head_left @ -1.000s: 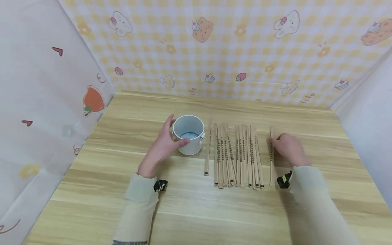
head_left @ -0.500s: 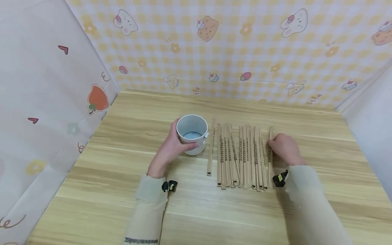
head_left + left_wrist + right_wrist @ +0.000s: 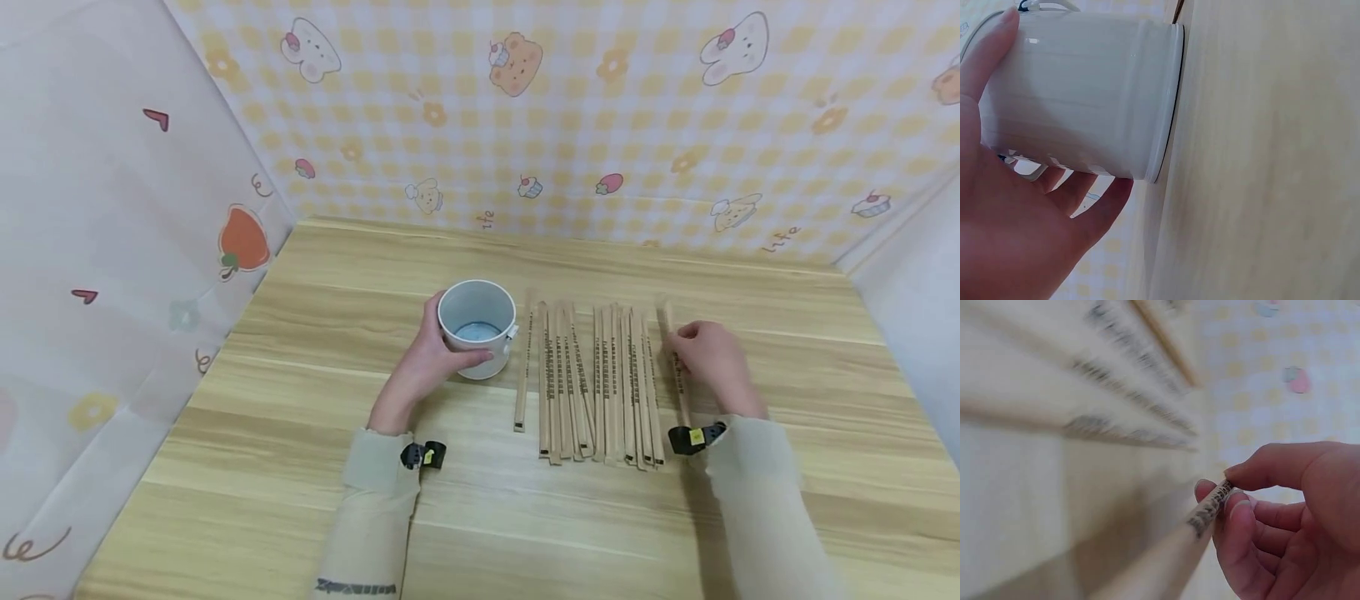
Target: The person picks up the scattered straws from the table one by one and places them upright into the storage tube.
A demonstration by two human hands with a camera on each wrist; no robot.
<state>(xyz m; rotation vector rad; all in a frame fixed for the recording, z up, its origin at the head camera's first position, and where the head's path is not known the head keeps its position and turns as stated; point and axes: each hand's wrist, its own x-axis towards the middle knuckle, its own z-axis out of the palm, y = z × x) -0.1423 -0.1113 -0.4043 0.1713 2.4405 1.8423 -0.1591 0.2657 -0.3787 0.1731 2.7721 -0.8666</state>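
Note:
In the head view, a small white bucket (image 3: pixel 474 305) stands on the wooden table with its mouth up, left of a row of slim brown paper-wrapped straws (image 3: pixel 566 400). My left hand (image 3: pixel 432 357) grips the bucket from its left side, thumb across the front; the left wrist view shows the fingers (image 3: pixel 1107 209) curving behind its wall. To the right of the row, my right hand (image 3: pixel 712 360) pinches one printed paper-wrapped straw (image 3: pixel 1207 512) between thumb and fingertips. That straw slants, its near end partly hidden behind the wrist camera in the head view.
One separate wrapped straw (image 3: pixel 523 375) lies between the bucket and the row. A yellow checked cloth (image 3: pixel 562 125) forms the back wall, with a white patterned cloth (image 3: pixel 142 217) on the left. The wooden tabletop (image 3: pixel 517 525) stretches in front of the row.
My left hand has closed in around the bucket. The straw in my right hand has gone from lying nearly parallel to the row to a slant, its near end lifted. The head view has shifted slightly.

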